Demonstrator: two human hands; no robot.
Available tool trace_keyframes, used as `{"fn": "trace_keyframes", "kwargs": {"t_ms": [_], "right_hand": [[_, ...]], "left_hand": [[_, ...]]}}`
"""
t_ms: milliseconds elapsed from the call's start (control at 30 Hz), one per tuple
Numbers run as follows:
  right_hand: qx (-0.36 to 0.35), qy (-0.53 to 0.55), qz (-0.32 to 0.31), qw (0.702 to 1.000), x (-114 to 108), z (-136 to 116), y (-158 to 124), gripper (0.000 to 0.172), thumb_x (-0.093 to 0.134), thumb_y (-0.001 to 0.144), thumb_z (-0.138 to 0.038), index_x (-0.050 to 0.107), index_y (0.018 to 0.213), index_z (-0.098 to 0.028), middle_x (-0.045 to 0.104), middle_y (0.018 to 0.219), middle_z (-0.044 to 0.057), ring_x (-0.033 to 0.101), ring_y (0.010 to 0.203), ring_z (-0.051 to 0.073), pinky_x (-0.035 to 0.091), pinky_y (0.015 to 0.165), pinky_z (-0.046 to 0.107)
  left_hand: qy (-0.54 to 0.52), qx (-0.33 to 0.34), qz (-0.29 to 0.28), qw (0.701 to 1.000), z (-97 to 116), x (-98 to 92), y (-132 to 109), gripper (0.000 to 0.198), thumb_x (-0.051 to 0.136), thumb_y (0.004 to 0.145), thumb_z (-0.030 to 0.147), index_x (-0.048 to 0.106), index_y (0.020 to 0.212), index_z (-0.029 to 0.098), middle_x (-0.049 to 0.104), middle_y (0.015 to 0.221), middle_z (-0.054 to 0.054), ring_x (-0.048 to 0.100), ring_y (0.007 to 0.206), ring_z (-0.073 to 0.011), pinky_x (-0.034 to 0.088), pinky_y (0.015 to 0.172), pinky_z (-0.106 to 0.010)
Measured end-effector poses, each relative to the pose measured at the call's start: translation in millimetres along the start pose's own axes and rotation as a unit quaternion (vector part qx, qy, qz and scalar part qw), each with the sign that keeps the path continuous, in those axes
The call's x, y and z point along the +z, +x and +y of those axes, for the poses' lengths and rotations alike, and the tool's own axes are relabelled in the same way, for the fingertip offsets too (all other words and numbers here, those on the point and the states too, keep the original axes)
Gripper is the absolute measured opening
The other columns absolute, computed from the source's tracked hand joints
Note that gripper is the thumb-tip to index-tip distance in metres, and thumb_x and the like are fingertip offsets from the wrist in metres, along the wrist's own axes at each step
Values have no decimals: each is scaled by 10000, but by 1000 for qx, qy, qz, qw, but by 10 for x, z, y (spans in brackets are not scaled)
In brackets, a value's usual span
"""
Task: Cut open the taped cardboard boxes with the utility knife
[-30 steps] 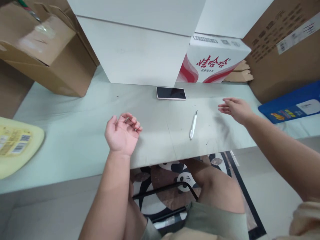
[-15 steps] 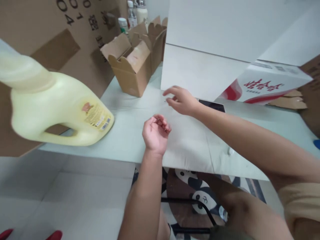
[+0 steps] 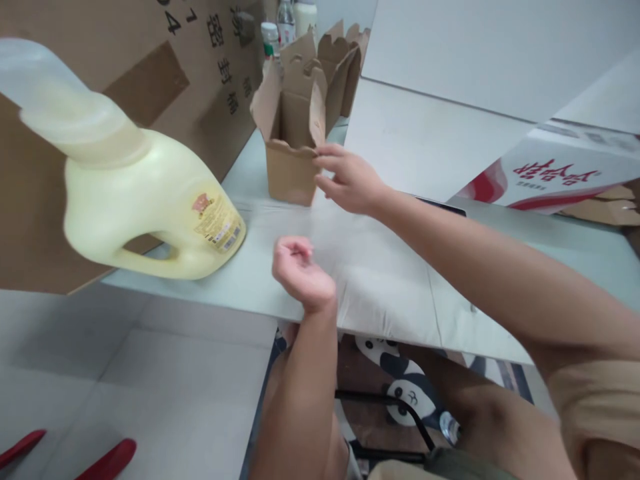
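Note:
Near the table's middle, my left hand (image 3: 304,272) is raised with its fingers curled in; whether anything is inside them is hidden. My right hand (image 3: 350,179) has its fingertips at the right front corner of a small brown cardboard box (image 3: 291,173), thumb and fingers apart. That box stands upright with its top flaps raised and its inside partly visible. Left of both hands, a large pale yellow bottle (image 3: 150,200) with a handle and a label leans over the table (image 3: 260,267).
A second brown box (image 3: 345,73) and several bottles (image 3: 286,23) stand behind. A large carton (image 3: 120,40) rises at the left, white panels (image 3: 430,133) at the back, and a red-and-white box (image 3: 555,170) at the right. A dark flat object (image 3: 443,205) lies behind my right forearm.
The view has shifted. My right hand has reached the small box, which has turned and now shows its opening more. My left hand's fingers have curled tighter and its wrist has bent leftward.

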State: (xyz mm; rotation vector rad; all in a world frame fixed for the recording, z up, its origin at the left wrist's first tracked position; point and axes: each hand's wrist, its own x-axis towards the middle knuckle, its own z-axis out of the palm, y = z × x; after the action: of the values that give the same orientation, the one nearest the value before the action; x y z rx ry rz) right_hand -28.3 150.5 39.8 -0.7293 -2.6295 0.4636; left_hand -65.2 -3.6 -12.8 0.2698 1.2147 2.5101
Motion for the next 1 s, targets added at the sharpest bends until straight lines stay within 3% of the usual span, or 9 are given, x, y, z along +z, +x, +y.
{"fn": "trace_keyframes", "kwargs": {"t_ms": [100, 233, 300, 400, 567, 700, 833, 933, 1000], "right_hand": [[8, 49, -17, 999, -343, -55, -980, 363, 519, 998, -326, 713, 1278, -199, 600, 1495, 141, 759, 910, 232, 615, 896, 407], [-5, 93, -28, 995, -722, -239, -2368, 339, 525, 1008, -235, 691, 1304, -240, 683, 1394, 129, 746, 1107, 230, 637, 853, 311], [15, 105, -31, 994, -796, -346, -2889, 290, 537, 990, -167, 695, 1230, -208, 670, 1412, 154, 730, 1190, 232, 641, 905, 299], [48, 112, -7, 993, -774, -481, -3337, 193, 572, 960, -132, 697, 1097, -188, 657, 1429, 173, 729, 1211, 213, 642, 854, 226], [48, 75, 48, 995, -636, -537, -3562, 164, 591, 946, -147, 703, 1059, -181, 604, 1523, 176, 678, 1325, 253, 610, 1011, 282], [91, 53, 101, 989, -529, -436, -3585, 259, 592, 939, -131, 682, 1170, -207, 384, 1701, 164, 733, 1209, 264, 646, 853, 311], [121, 31, 196, 973, -366, -254, -3402, 375, 577, 962, -154, 657, 1314, -259, 522, 1578, 154, 727, 1138, 270, 640, 819, 373], [182, -40, 310, 932, -231, -133, -3253, 266, 629, 959, -248, 718, 1203, -302, 516, 1499, 124, 689, 1113, 294, 617, 844, 451], [239, -56, 391, 887, -158, -72, -3219, 453, 701, 926, -334, 622, 1371, -360, 448, 1526, 123, 664, 1118, 304, 595, 898, 501]], "left_hand": [[-18, 54, 72, 996, 159, -3, 116, 318, 338, 987, 254, 459, 694, 235, 433, 773, -16, 531, 859, -183, 437, 920, -287], [35, 94, 80, 992, 226, 4, 307, 278, 321, 963, 362, 568, 891, 255, 592, 1023, -27, 552, 1154, -223, 400, 1072, -370], [16, 40, -45, 998, 149, 29, 313, 411, 332, 970, 505, 634, 947, 227, 645, 1081, -62, 581, 1160, -263, 423, 1056, -424], [-9, -82, -238, 968, -26, 112, 176, 544, 392, 932, 659, 678, 940, 196, 703, 1015, -100, 645, 1021, -285, 493, 933, -445], [-1, -94, -295, 951, -231, 257, -89, 521, 484, 911, 675, 711, 941, 207, 731, 988, -85, 665, 973, -259, 516, 901, -409], [13, -77, -332, 940, -275, 294, -141, 498, 488, 921, 635, 739, 928, 204, 743, 972, -91, 685, 979, -257, 521, 936, -408], [72, -36, -350, 933, -323, 322, -194, 480, 473, 959, 581, 739, 842, 200, 751, 887, -80, 685, 891, -219, 528, 888, -365], [110, 10, -355, 928, -421, 334, -235, 412, 540, 974, 534, 726, 832, 196, 738, 871, -61, 676, 879, -195, 519, 876, -339], [137, 34, -365, 920, -512, 325, -241, 360, 628, 942, 540, 705, 870, 196, 713, 872, -41, 666, 853, -184, 522, 851, -331]]}}
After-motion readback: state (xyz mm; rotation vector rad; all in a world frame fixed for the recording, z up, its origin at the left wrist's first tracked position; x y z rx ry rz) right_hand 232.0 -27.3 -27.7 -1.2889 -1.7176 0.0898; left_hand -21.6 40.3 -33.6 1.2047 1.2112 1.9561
